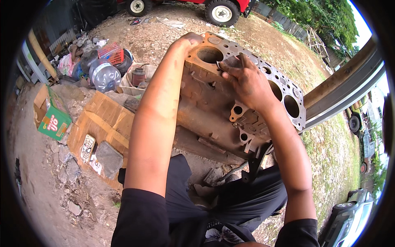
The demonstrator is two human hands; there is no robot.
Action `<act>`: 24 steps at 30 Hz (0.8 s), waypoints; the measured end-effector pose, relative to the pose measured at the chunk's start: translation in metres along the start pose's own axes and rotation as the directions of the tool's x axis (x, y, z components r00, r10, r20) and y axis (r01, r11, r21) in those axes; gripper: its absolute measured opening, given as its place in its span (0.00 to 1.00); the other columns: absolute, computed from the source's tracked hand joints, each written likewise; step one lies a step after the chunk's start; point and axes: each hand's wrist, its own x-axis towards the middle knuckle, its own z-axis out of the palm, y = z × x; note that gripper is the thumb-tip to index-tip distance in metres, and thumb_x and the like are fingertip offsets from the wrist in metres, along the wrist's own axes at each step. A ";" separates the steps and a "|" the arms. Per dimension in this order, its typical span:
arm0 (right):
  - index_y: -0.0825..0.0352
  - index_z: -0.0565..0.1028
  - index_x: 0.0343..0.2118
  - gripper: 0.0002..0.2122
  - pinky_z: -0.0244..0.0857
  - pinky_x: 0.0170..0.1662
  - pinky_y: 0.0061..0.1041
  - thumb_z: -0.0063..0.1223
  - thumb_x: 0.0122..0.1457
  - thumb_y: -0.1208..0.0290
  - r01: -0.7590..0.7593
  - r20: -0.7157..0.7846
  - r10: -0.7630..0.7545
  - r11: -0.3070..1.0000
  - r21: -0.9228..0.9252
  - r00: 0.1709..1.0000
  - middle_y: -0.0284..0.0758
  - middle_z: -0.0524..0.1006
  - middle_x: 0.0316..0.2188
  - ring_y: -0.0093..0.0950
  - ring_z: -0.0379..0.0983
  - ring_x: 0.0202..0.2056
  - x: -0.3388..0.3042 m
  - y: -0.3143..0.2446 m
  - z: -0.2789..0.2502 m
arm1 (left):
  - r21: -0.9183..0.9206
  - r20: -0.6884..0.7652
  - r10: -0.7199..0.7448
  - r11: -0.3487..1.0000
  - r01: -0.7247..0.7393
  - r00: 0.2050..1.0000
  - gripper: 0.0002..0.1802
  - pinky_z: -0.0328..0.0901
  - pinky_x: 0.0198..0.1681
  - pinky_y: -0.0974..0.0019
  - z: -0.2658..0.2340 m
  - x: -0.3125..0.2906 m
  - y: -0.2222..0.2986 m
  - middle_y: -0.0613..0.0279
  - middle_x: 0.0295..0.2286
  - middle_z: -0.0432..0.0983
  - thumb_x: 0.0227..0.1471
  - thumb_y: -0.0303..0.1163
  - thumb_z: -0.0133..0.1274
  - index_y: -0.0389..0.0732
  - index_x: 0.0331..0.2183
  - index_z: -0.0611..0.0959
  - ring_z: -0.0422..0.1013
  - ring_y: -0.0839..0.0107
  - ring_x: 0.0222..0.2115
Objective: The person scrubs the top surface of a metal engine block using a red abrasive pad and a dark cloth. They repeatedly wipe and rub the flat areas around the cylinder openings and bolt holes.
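Observation:
A rusty brown engine block [222,107] stands before me, its flat top face pierced by round cylinder bores and smaller holes. My left hand [191,41] is curled round the far left corner of the block, with its fingertips mostly hidden. Over the top face, just right of the leftmost bore, my right hand [247,76] is closed with bent fingers. A thin dark piece [225,66] shows under those fingers against the metal; its kind cannot be made out. The face is greyer toward the right end and browner at the left.
Flattened cardboard [98,123] on the left ground bears a phone [87,148] in a patterned case and a grey slab [109,159]. Beyond are a green carton [55,119], a large clear bottle [105,75] and a red crate [111,53]. A post [341,84] stands right of the block.

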 end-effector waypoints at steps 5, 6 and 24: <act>0.58 0.85 0.49 0.12 0.75 0.53 0.41 0.58 0.69 0.62 0.079 -0.044 -0.079 0.997 -0.023 0.996 0.41 0.77 0.50 0.42 0.77 0.53 -0.012 -0.007 -0.002 | 0.268 -0.045 0.135 0.956 -0.118 0.990 0.41 0.67 0.63 0.45 -0.011 0.011 -0.007 0.38 0.62 0.73 0.69 0.60 0.50 0.31 0.62 0.78 0.72 0.48 0.61; 0.58 0.85 0.50 0.12 0.75 0.53 0.41 0.58 0.69 0.62 0.078 -0.032 -0.079 0.996 -0.038 0.996 0.40 0.77 0.50 0.42 0.77 0.54 -0.012 -0.008 -0.003 | 0.346 0.026 0.131 0.929 -0.132 0.991 0.42 0.65 0.66 0.42 -0.009 0.006 -0.002 0.34 0.65 0.68 0.71 0.60 0.46 0.29 0.64 0.75 0.68 0.43 0.65; 0.57 0.86 0.48 0.12 0.76 0.51 0.44 0.58 0.69 0.59 0.185 0.035 -0.186 0.982 0.042 0.982 0.41 0.76 0.49 0.43 0.79 0.51 -0.003 0.016 -0.012 | -0.049 0.192 0.094 0.995 -0.086 0.977 0.34 0.71 0.59 0.56 -0.019 0.003 -0.024 0.48 0.57 0.80 0.71 0.56 0.51 0.37 0.62 0.81 0.78 0.61 0.54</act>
